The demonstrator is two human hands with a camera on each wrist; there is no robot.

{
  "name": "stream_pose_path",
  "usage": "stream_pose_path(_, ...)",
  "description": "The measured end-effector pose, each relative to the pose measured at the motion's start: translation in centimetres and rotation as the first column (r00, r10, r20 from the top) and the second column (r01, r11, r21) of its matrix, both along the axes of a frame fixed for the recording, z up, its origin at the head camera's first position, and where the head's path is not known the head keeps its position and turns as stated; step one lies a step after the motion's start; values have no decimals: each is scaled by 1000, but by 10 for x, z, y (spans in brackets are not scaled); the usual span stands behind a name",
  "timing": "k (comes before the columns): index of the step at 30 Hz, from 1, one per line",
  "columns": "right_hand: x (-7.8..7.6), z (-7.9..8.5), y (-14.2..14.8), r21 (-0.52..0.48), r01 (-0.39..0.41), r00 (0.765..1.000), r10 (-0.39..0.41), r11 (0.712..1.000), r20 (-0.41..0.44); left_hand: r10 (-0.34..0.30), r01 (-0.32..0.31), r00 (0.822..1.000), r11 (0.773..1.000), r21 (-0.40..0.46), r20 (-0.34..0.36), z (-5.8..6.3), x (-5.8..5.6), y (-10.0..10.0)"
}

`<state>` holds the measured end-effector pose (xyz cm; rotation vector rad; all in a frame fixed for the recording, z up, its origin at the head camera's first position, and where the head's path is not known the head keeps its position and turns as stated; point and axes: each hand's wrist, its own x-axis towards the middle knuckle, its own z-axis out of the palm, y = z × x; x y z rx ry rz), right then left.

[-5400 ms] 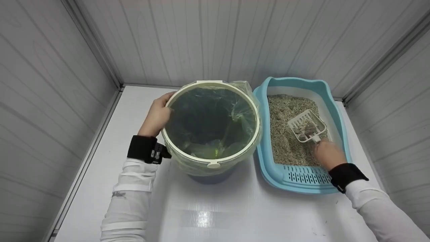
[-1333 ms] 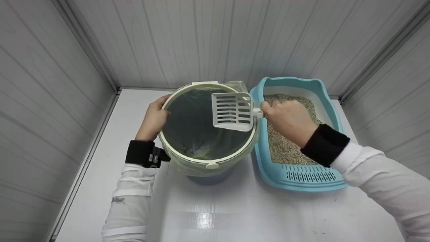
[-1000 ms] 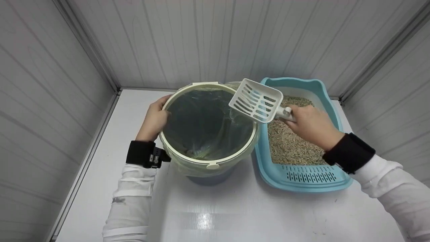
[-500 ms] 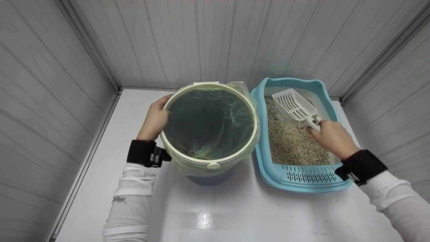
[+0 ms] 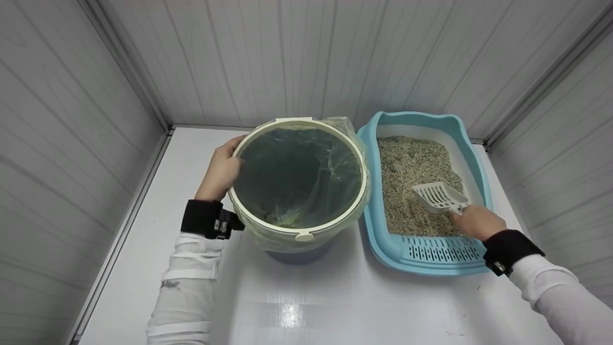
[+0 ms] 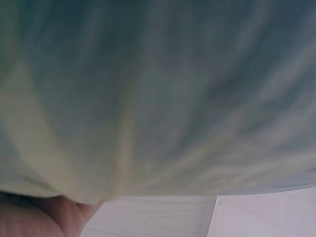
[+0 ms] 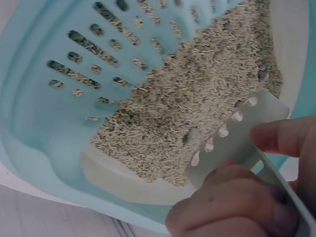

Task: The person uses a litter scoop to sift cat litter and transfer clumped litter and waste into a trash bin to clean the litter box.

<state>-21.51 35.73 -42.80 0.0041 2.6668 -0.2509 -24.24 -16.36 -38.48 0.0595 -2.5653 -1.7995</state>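
The left hand clasps the bucket rim and the right hand curls round the scoop over the blue tray, where a sharp flick could fling litter out.

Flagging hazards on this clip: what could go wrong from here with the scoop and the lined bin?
Litter might drop through the slotted scoop if the right grip carries a load past the edge of the litter tray. The scoop could also snag the bag, which bunches outside the bin on the side nearest the tray.
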Motion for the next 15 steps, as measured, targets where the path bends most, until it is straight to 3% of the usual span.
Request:
stream_pose_path(7, 2, -10, 2, 34, -40, 995, 36, 999, 94, 7, -7, 1000, 1000, -3, 0, -1, -1, 0)
stream_pose_path(15, -7, -17, 0, 83, -97, 985, 84, 992, 150, 4, -4, 1000, 1000, -10, 2, -3, -1, 2)
